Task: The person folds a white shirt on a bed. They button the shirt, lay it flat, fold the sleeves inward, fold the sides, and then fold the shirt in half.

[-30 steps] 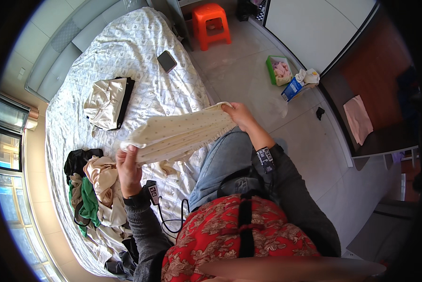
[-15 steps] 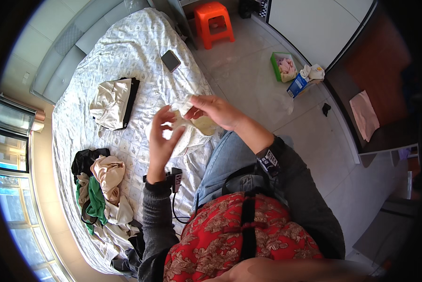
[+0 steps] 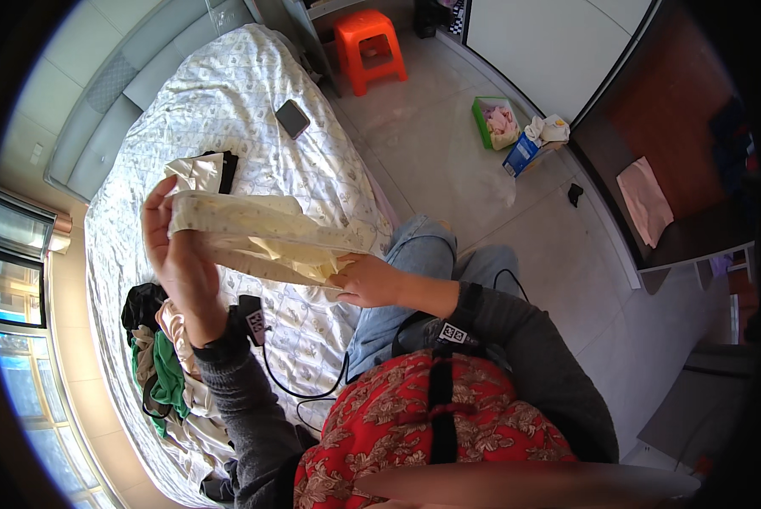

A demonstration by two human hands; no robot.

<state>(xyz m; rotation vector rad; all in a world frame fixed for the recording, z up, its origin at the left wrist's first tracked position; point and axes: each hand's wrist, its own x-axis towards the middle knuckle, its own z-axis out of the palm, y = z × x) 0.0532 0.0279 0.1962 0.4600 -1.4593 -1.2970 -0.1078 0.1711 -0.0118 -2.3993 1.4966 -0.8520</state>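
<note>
Head view: left hand [image 3: 175, 254] and right hand [image 3: 365, 280] grip a folded, pale-yellow patterned cloth [image 3: 262, 237].

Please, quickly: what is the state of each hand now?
Left hand: closed, gripping one end of the cream garment.
Right hand: closed, holding the garment's other end.

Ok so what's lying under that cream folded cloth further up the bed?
A dark garment shows from beneath the cream folded cloth, at its right edge, on the bed. How far it extends underneath is covered.
</note>
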